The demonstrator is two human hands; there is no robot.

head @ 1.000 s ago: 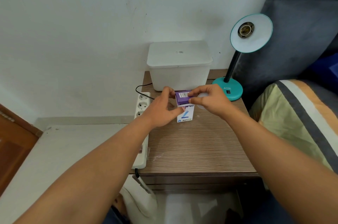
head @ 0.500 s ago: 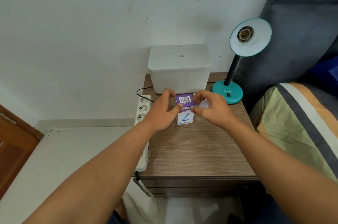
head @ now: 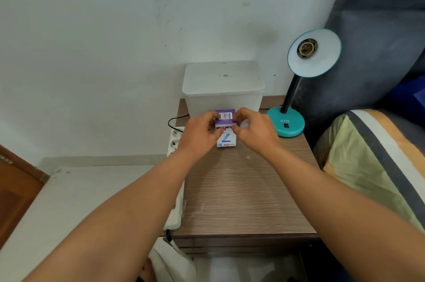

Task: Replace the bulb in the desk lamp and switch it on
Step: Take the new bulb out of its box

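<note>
Both hands work at the small purple-and-white cardboard bulb box point(head: 225, 128) standing toward the back of the wood-grain bedside table point(head: 241, 194): the left hand point(head: 199, 135) pinches its left side, the right hand point(head: 254, 131) pinches the open purple top flap while apparently cupping a pale bulb point(head: 244, 124), which I cannot confirm. Further back, at the table's rear right corner, the teal gooseneck desk lamp point(head: 299, 88) shows an empty socket point(head: 307, 47), so fitting and switching on seem left

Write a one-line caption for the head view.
Both hands, left hand and right hand, work at a bulb box on the bedside table; the lamp socket is empty.
</note>
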